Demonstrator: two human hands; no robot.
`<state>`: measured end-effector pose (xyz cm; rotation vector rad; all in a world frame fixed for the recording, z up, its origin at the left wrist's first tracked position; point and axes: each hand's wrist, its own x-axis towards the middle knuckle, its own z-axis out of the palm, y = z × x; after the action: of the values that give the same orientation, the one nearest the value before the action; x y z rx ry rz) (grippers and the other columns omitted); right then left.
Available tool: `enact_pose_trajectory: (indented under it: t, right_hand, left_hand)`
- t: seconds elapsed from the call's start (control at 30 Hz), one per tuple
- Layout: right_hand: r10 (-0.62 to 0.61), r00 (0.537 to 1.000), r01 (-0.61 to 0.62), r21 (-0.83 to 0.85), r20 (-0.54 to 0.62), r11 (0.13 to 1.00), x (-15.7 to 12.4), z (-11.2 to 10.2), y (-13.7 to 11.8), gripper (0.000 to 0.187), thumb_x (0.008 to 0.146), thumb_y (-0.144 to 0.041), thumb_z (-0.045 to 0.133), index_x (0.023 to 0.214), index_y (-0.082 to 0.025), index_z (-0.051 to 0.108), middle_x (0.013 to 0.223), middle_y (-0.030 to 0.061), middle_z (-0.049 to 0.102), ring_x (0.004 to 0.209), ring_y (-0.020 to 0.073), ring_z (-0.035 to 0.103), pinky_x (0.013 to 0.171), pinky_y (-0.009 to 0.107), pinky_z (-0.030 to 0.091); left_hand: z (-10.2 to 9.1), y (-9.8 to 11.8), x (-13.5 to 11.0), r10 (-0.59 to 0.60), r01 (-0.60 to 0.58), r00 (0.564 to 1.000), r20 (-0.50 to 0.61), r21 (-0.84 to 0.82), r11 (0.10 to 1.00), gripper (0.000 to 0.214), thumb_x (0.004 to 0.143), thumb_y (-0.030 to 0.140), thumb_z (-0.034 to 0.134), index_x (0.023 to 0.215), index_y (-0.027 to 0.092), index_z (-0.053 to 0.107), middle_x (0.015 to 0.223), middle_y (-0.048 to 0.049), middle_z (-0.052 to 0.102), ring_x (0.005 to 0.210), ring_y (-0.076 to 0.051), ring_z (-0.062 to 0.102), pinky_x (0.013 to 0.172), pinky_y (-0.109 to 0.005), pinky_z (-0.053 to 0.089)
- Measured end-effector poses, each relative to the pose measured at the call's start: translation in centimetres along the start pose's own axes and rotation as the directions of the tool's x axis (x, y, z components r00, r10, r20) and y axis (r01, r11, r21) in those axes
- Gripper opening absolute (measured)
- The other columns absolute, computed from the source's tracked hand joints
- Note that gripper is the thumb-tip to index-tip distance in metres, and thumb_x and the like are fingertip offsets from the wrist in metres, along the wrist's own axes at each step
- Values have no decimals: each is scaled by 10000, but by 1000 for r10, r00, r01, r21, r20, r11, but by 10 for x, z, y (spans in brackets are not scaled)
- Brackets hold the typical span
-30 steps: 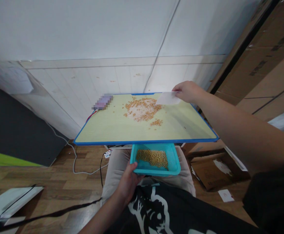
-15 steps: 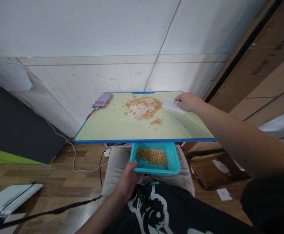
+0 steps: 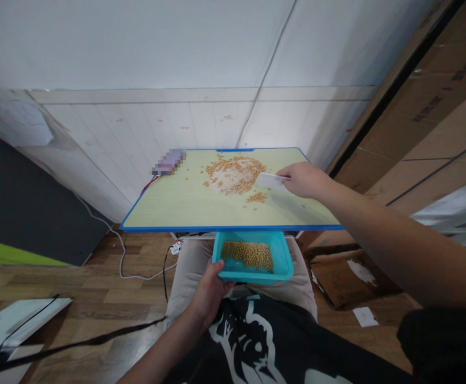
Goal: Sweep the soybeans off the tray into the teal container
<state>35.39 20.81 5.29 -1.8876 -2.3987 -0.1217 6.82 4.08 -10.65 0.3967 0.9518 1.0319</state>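
My right hand is closed on a flat white card, its free end pointing left at the right side of a pile. That pile mixes yellow-brown soybeans with white grains like rice on a pale yellow tabletop. A small separate cluster of soybeans lies just in front of it. My left hand grips the left front corner of a turquoise plastic tray, thumb on the rim. The tray sits at my lap under the table's front edge and holds a layer of soybeans.
A pixelated purple item with a red cord lies at the table's far left corner. Behind is a white wall with a cable. Cardboard boxes stand on the right, and an open carton rests on the floor.
My right hand has moved a little left and toward me, bringing the card nearer the pile's right edge. The left hand and tray stay nearly in place.
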Motion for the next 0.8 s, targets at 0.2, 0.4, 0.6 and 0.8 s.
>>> enact_pose_trajectory:
  t: [0.2, 0.4, 0.6, 0.8]
  right_hand:
    - [-62, 998, 61, 28, 21, 998, -10, -2, -16, 369, 860, -190, 532, 1064, -258, 832, 897, 65, 809, 784, 214, 668, 641, 313, 387]
    - [-86, 995, 85, 16, 50, 996, -22, -9, -30, 358, 873, -186, 513, 1022, -243, 833, 848, 68, 792, 762, 209, 656, 643, 316, 367]
    - [-127, 989, 126, 12, 70, 992, -29, -11, -36, 350, 885, -190, 507, 1023, -240, 824, 829, 56, 781, 721, 192, 626, 635, 302, 347]
    - [-172, 982, 169, 38, 81, 985, -34, -15, -44, 320, 879, -187, 508, 963, -222, 815, 781, 50, 762, 665, 177, 585, 618, 300, 328]
  left_hand:
    - [11, 3, -3, 7, -7, 999, -39, 5, 1000, 613, 809, 392, 737, 1370, 185, 603, 1337, -139, 737, 1176, -332, 708, 898, -421, 581]
    - [15, 5, -3, 10, -10, 999, -40, 12, 1000, 660, 767, 426, 758, 1356, 174, 598, 1310, -139, 741, 1167, -336, 700, 896, -434, 580]
    - [15, 5, -1, 26, -27, 998, -57, -5, 1000, 602, 783, 399, 748, 1324, 169, 617, 1305, -140, 742, 1188, -339, 695, 913, -442, 587]
    - [17, 7, 0, 25, -26, 998, -58, -12, 1000, 558, 800, 388, 724, 1312, 188, 625, 1273, -125, 754, 1168, -336, 705, 899, -450, 596]
